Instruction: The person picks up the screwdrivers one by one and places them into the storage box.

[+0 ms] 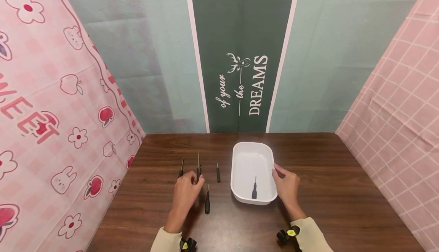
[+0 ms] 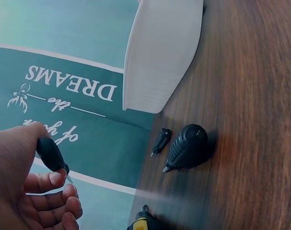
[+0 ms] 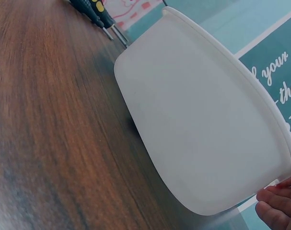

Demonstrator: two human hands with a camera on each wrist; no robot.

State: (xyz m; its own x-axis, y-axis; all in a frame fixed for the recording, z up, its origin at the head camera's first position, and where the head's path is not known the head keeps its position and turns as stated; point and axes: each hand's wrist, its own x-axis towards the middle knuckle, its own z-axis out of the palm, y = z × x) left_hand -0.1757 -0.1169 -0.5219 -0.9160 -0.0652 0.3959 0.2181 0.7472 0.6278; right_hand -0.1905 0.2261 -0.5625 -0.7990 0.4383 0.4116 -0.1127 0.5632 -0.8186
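My left hand pinches a black-handled screwdriver, its thin shaft pointing toward the back of the table in the head view. The left wrist view shows the dark handle between thumb and fingers. Another screwdriver lies just left of this hand, partly hidden by it. My right hand holds the right rim of a white tray, with fingers under the rim in the right wrist view. Inside the tray, near its front, lies a small dark screwdriver.
Between the left hand and the tray lie a small slim screwdriver and, nearer the front, a thicker black screwdriver. The brown wooden table ends at a printed curtain behind, with pink cloths at both sides.
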